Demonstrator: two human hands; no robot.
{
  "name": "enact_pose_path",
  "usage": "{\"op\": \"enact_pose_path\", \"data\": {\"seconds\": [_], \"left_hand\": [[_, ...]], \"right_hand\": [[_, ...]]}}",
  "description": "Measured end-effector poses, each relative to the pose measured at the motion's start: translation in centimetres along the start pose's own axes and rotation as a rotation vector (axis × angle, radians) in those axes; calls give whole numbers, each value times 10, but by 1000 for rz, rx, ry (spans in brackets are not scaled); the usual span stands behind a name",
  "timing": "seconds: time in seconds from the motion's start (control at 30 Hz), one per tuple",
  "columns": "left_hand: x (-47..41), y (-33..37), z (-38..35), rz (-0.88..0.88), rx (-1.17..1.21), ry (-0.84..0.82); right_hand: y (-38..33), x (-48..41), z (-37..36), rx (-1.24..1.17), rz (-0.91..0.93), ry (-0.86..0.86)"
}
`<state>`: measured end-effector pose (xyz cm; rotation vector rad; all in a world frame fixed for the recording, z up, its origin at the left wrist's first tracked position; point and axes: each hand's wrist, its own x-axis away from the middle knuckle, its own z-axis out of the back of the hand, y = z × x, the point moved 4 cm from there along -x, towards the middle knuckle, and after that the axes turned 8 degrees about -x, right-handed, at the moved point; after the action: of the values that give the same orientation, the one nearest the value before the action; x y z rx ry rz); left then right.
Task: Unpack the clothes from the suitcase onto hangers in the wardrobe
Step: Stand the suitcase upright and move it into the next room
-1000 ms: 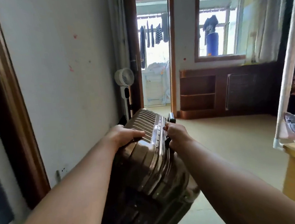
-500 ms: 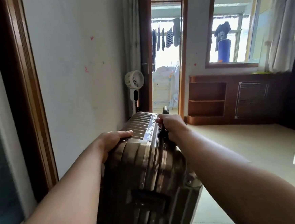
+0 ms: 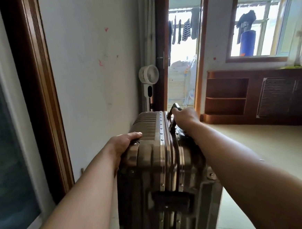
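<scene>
A bronze hard-shell suitcase with ribbed sides and a metal frame stands closed in front of me, close to the white wall. My left hand grips its near left corner, fingers curled over the edge. My right hand holds the dark handle on the right side of the case. No clothes, hangers or wardrobe show in this view.
A brown wooden door frame rises at the left. A small white fan stands by the open balcony doorway. A low wooden shelf unit runs under the window. Pale floor lies to the right.
The suitcase has turned from tilted to more upright and straighter ahead of me. My view swung left, so the yellow table and white pole at the right dropped out of sight. Both hands kept their hold.
</scene>
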<state>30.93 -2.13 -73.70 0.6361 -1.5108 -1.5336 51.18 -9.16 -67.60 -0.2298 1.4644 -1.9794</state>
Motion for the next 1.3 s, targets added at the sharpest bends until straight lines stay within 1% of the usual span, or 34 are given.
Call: {"op": "enact_pose_path", "data": {"seconds": [0.07,0.13,0.23,0.47,0.57,0.7,0.8,1.03,1.1,1.2,1.3], "left_hand": [[-2,0,0,-5,6,-3],[-3,0,1,-10,2,-1],[-4,0,1,-7,-2,0],[5,1,-4,19,2,-10],[7,3,-8,32,-16,-5],[6,7,-22,2,-15,10],[8,11,-36,-6,-37,-36],[8,13,-50,-18,-42,-94],[5,10,-53,-19,-41,-104],[-1,10,-62,-34,-35,-124],[-6,13,-71,-51,-29,-152]], "right_hand": [[1,-4,3,162,24,45],[2,-4,5,296,-11,53],[10,-4,8,399,-81,19],[22,-2,17,449,-186,-29],[28,-4,16,495,-119,-115],[38,-6,35,501,-194,-61],[47,-9,49,467,-225,-35],[62,-16,64,358,-210,13],[64,-17,67,372,-205,29],[67,-17,77,429,-204,0],[73,-24,86,403,-204,25]]}}
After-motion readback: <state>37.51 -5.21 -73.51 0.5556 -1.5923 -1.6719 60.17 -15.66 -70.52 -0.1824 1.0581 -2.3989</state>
